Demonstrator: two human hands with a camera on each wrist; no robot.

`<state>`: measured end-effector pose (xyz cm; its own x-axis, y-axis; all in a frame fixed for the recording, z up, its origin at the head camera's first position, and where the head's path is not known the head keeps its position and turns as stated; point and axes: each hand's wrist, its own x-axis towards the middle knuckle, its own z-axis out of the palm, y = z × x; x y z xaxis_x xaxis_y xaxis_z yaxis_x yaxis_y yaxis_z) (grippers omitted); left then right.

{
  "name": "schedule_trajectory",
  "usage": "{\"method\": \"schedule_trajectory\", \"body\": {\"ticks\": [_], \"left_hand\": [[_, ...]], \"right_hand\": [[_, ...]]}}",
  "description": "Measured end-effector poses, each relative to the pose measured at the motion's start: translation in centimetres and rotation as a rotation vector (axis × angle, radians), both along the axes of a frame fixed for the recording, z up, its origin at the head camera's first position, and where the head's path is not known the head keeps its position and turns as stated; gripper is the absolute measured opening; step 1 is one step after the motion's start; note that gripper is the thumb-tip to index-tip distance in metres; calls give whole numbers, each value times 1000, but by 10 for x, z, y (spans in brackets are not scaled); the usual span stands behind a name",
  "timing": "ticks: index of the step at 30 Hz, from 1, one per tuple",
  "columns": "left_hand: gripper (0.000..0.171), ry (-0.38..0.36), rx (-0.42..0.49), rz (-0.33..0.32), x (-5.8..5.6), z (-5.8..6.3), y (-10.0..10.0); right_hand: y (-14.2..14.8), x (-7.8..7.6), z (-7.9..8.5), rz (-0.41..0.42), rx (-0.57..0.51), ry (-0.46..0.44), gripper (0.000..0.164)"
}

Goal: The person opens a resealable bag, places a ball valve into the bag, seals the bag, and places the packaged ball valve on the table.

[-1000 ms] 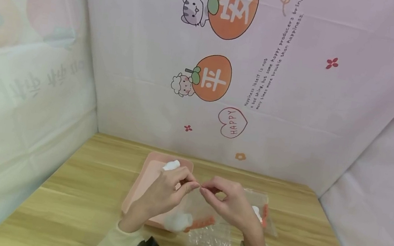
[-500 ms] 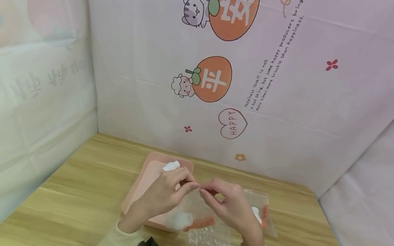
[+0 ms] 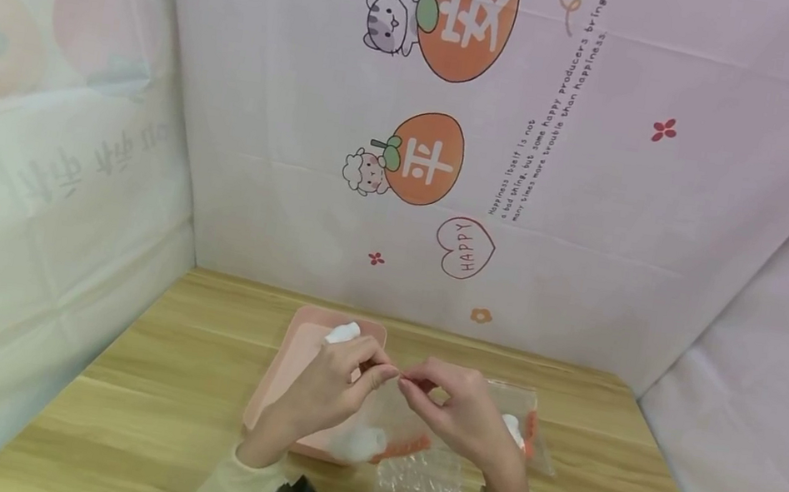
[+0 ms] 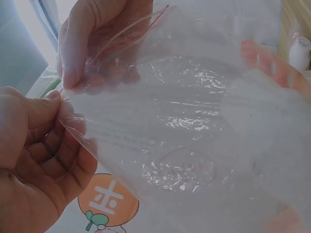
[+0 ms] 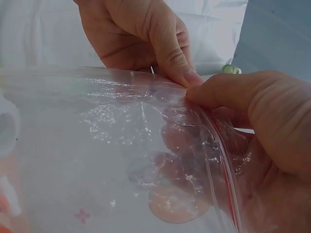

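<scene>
I held my left hand (image 3: pixel 324 392) and right hand (image 3: pixel 465 416) raised together, fingertips nearly meeting, each thumb and forefinger pinched, both wrists angled inward.

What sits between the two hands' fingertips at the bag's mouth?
Only the clear zip bag itself: left hand and right hand pinch its red-lined top edge, shown in both wrist views.

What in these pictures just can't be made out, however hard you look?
- Whether the clear bag holds anything: crinkled, shiny plastic blurs all behind it in both wrist views.
- White items by the pink tray: too small and half behind the left hand and right hand in the head view.
- Right wrist view: the bag's far end runs off the frame.
</scene>
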<state>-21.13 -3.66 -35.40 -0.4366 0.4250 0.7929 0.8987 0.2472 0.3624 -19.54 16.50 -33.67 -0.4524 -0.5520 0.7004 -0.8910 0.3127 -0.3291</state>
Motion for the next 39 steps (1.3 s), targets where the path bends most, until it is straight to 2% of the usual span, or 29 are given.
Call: {"method": "schedule_trajectory", "body": {"ticks": [4,11,17,20,31,35,39], "left_hand": [[7,-6,3,-3,-1,0,0],[7,2,4,-8,-1,0,1],[6,-1,1,-17,-1,0,1],[7,-7,2,-12,-1,0,0],[7,-1,2,-15,-1,0,-2],[7,3,3,-12,-1,0,-2],[7,-1,1,-10,-1,1,-2]], "right_hand": [[1,-1,0,-9,3,-43,16],[4,-1,-1,-33,18,-174,9],[4,0,-1,-39,21,-198,9],[4,0,-1,-31,23,-181,10],[-1,2,2,-24,22,-26,15],[-2,2,3,-32,21,-1,16],[-2,3,2,-31,24,-17,15]]}}
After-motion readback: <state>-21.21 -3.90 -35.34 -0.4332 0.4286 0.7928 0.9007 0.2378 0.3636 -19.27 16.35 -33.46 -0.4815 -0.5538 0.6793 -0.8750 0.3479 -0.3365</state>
